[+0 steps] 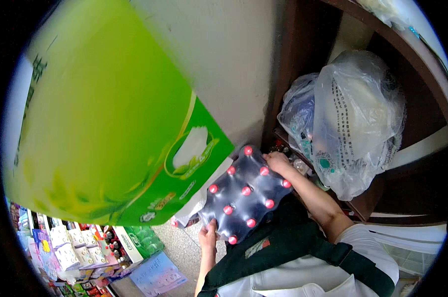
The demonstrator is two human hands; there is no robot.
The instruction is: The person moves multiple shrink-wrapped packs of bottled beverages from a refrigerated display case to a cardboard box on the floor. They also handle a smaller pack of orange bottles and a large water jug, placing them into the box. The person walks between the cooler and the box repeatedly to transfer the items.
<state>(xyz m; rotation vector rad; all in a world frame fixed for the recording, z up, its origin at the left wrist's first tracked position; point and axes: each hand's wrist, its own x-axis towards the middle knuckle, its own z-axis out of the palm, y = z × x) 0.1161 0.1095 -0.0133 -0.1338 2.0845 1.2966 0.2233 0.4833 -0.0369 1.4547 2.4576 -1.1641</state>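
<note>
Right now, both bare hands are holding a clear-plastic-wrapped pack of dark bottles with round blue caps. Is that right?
Not quite: the round caps are red, not blue, as the head view shows. The bare left hand and bare right hand do hold the clear-plastic-wrapped pack of dark bottles.

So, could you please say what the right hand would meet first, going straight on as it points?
The right hand would likely first meet the pack of red-capped bottles it touches; depth beyond is unclear.
</note>
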